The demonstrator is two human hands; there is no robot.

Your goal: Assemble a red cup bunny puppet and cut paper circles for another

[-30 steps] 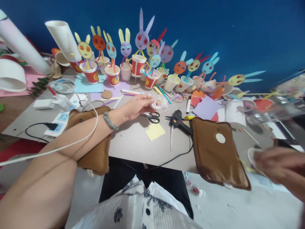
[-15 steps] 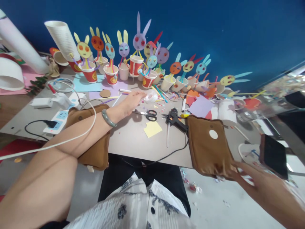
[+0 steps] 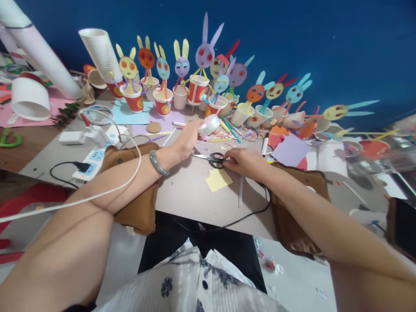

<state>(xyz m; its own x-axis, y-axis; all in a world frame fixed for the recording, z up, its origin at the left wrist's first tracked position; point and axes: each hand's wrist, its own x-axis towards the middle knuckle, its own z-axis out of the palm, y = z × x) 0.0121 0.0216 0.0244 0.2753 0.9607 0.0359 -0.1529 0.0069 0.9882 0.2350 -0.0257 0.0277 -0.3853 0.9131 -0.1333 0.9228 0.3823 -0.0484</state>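
Right hand (image 3: 245,162): fingers bent at the handles of the black-handled scissors (image 3: 209,158), which lie on the table (image 3: 191,195), blades toward the left hand (image 3: 189,139); cannot tell whether the grip is closed. Yellow paper piece (image 3: 219,180) just nearer than the scissors. Left hand: thumb and fingers pinching a clear roll (image 3: 209,125), beyond the scissors. Farther: row of paper cups (image 3: 163,103) bearing rabbit figures (image 3: 205,55); behind, blue wall (image 3: 292,34).

Honestly can't read any text from my end. The red paper cups with white rims (image 3: 159,104) carry round yellow emblems (image 3: 140,104), but they're too small to make out.
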